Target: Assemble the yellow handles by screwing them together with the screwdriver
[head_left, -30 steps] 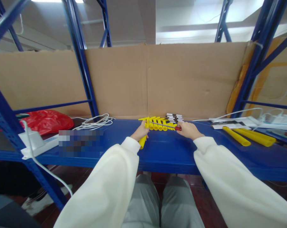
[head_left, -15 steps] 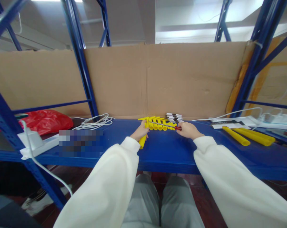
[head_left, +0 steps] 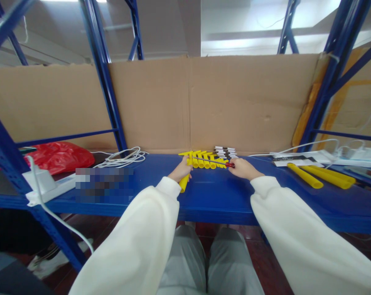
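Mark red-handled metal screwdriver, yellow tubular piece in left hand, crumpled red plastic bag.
Red-handled metal screwdriver (head_left: 231,165): head view, on red handle.
Yellow tubular piece (head_left: 184,184): head view, on near end.
Crumpled red plastic bag (head_left: 64,157): head view, on front side.

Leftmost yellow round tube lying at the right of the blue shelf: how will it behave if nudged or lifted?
The yellow round tube would probably roll sideways if nudged, given its rounded wall on the flat blue shelf. Likely fairly stiff: it lies straight, without kinks. Its near end looks open, so perhaps light for its size.
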Available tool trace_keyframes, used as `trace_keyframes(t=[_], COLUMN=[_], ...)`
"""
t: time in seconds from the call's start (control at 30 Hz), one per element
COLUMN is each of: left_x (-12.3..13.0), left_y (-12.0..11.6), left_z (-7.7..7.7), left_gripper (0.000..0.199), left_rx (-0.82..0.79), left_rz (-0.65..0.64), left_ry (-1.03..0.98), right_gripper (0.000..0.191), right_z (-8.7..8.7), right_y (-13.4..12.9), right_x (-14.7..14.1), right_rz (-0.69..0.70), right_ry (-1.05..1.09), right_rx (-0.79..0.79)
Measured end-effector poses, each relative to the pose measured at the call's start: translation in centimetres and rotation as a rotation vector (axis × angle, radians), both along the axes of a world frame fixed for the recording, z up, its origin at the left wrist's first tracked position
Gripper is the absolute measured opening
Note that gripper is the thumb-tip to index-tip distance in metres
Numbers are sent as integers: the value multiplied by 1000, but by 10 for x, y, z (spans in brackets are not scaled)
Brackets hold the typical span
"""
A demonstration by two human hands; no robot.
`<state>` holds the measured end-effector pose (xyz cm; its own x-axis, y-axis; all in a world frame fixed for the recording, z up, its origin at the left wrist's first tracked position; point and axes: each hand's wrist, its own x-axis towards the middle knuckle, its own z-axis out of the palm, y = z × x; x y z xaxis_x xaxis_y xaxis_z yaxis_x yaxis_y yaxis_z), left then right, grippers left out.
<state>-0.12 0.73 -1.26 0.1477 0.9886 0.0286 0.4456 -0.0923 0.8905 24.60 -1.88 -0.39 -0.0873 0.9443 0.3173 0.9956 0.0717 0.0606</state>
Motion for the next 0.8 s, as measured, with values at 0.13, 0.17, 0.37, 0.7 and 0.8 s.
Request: trace_keyframes(t=[0.13,0.17,0.37,0.7,0.8], left_x=[0,0,0,0,1], left_y=[2,2,0,-2,-2], left_z=[-2,-2,0,2,3], left_gripper=[65,65,63,59,59], left_rx=[7,6,0,-11,-10], left_rz=[-1,1,9,15,26], left_ry=[-16,-18,-15,4,0], right_gripper=[26,25,24,20,17], right_z=[1,1,0,-4,-5], right_y=[0,-1,-2,4,5], right_x=[0,0,-1,5,7], right_rz=[-18,-16,46,179,172], right_ry=[-18,-16,76,103,98], right_rx=[-16,-28,-33,-26,-20])
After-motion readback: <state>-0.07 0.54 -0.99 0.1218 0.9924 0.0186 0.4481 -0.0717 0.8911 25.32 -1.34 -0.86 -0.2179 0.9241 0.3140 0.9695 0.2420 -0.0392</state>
